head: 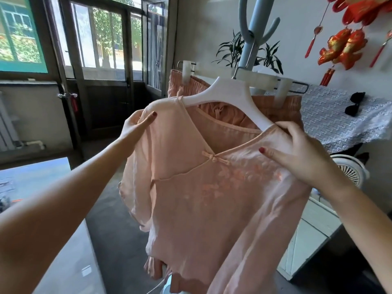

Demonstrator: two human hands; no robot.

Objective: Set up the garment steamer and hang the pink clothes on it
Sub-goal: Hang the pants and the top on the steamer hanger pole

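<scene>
The pale pink V-neck top with a small bow at the neckline hung on a white plastic hanger, whose metal hook was caught on the pale blue steamer pole with curved prongs. Behind it, a pair of pink gathered-waist trousers hung from a white clip hanger on the same pole. The person's left hand pinched the top's shoulder, thumb lying flat on the cloth (the other fingers were hidden behind it). The right hand gripped the opposite shoulder over the hanger's end, fingers curled on the fabric and thumb pressed against the front. Red tasselled ornaments hung on the wall, and a lace-covered worktop stood behind.
</scene>
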